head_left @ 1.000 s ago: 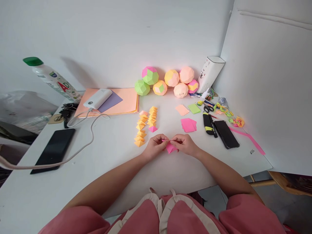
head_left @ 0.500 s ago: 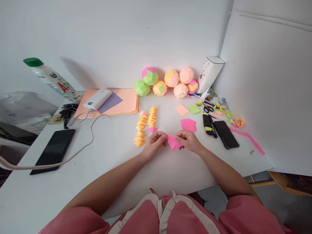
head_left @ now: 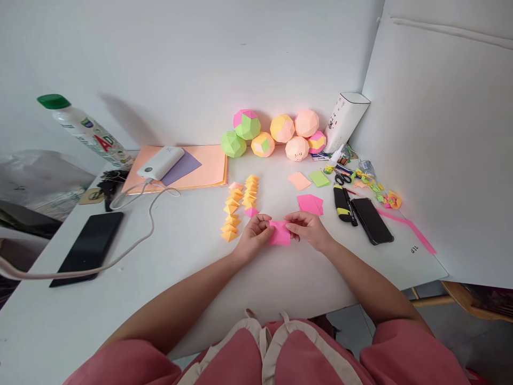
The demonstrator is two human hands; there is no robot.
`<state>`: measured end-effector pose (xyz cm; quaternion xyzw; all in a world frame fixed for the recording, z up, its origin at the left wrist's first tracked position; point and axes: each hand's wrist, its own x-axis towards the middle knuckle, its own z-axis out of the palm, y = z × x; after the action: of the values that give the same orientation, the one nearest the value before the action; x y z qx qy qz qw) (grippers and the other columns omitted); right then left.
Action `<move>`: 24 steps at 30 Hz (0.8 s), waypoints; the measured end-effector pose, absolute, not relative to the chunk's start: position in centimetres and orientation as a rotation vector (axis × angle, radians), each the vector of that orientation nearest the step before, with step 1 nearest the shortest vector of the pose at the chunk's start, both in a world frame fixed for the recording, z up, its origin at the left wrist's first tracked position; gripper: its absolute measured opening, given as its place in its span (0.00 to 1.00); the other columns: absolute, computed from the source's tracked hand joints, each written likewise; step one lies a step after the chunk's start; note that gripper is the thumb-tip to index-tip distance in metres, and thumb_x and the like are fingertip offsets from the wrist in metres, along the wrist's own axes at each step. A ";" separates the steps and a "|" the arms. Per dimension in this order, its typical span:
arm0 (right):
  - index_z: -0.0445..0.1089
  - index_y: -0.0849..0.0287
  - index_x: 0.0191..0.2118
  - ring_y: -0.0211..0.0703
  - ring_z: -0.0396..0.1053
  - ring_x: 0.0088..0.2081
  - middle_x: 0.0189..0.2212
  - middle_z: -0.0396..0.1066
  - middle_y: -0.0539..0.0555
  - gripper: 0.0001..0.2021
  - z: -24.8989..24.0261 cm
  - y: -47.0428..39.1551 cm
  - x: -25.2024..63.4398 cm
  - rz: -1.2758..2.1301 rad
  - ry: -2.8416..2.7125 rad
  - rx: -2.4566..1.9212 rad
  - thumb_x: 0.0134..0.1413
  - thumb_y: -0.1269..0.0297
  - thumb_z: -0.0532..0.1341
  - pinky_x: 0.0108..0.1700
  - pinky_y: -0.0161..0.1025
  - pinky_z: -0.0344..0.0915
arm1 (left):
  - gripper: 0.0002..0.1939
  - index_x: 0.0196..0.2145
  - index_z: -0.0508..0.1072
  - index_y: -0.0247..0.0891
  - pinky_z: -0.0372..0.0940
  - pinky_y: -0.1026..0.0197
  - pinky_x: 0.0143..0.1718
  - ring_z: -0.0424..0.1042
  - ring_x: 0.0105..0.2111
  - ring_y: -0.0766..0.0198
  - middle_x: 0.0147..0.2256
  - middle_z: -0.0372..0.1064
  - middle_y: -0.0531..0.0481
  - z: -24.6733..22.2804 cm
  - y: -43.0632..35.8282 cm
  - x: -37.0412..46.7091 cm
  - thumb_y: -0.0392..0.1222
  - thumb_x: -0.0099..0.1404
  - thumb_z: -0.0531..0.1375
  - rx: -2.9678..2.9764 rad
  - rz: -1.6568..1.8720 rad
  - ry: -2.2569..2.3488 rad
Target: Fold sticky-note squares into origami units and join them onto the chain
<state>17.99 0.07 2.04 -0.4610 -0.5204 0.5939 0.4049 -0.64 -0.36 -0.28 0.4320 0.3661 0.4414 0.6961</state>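
Note:
A pink paper square (head_left: 279, 234) is stretched between both hands above the white table. My left hand (head_left: 256, 235) pinches its left edge between thumb and fingers. At its upper right corner, my right hand (head_left: 306, 230) grips it, fingers curled. Just behind the right hand lies a stack of pink paper (head_left: 310, 204). Peach sheets (head_left: 300, 181) and green sheets (head_left: 319, 178) sit farther back. To the left of the hands stand two rows of folded orange pieces (head_left: 231, 219), with a pink folded piece (head_left: 251, 212) at the front of the right row.
Several faceted paper balls (head_left: 297, 149) rest against the wall. On the right are scissors (head_left: 343, 179), a cutter (head_left: 342, 203) and a phone (head_left: 372, 221). A power bank (head_left: 161, 163), its cable, a black tablet (head_left: 88, 248) and a bottle (head_left: 92, 131) occupy the left.
The pink paper has turned from a point-down shape to a flat square with level edges. My right hand has shifted slightly up and left, its grip now at the upper right corner.

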 end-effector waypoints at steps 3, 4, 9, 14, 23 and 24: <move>0.70 0.61 0.35 0.33 0.65 0.21 0.21 0.68 0.48 0.13 2.3 -0.1 17.7 1.564 -1.337 -1.140 0.43 0.60 0.66 0.20 0.32 0.62 | 0.17 0.35 0.57 0.41 0.64 0.61 0.34 0.70 0.29 0.66 0.26 0.66 0.56 0.0 -0.5 -0.6 0.47 0.56 0.62 0.975 0.983 0.772; 0.70 0.62 0.34 0.33 0.65 0.21 0.21 0.68 0.48 0.12 2.5 -0.2 17.6 1.571 -1.346 -1.140 0.44 0.60 0.65 0.21 0.32 0.62 | 0.16 0.34 0.56 0.41 0.64 0.60 0.35 0.70 0.30 0.65 0.27 0.66 0.56 0.1 -0.5 -0.6 0.47 0.56 0.62 0.986 0.979 0.758; 0.71 0.62 0.36 0.33 0.66 0.23 0.23 0.68 0.49 0.13 2.6 -0.4 17.5 1.573 -1.378 -1.114 0.45 0.60 0.65 0.22 0.33 0.64 | 0.13 0.39 0.64 0.40 0.65 0.58 0.37 0.70 0.35 0.64 0.34 0.69 0.49 -0.1 -0.7 -0.6 0.45 0.58 0.61 1.096 0.931 0.680; 0.71 0.62 0.38 0.34 0.65 0.22 0.21 0.68 0.48 0.14 1.9 -0.3 17.7 1.550 -1.439 -1.106 0.46 0.59 0.64 0.24 0.34 0.65 | 0.16 0.43 0.69 0.40 0.65 0.59 0.35 0.70 0.35 0.63 0.36 0.70 0.48 -0.4 -0.7 -0.8 0.45 0.57 0.62 1.139 0.926 0.717; 0.72 0.60 0.37 0.34 0.68 0.25 0.32 0.70 0.53 0.12 2.1 -0.6 17.6 1.394 -1.559 -1.132 0.47 0.59 0.64 0.24 0.34 0.67 | 0.18 0.42 0.72 0.39 0.65 0.57 0.40 0.70 0.34 0.64 0.34 0.71 0.50 -0.5 -0.4 -0.9 0.44 0.53 0.65 1.043 0.975 0.796; 0.73 0.60 0.37 0.34 0.68 0.25 0.32 0.69 0.53 0.12 2.1 -0.6 17.6 1.380 -1.572 -1.124 0.47 0.59 0.63 0.24 0.34 0.67 | 0.18 0.42 0.72 0.39 0.65 0.57 0.40 0.70 0.34 0.64 0.33 0.72 0.50 -0.6 -0.4 -0.8 0.44 0.53 0.65 1.037 0.969 0.788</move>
<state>17.61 -0.58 2.12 -0.4390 -0.6139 0.5389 0.3743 -0.83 -0.39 -0.56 0.4636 0.3521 0.4329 0.6883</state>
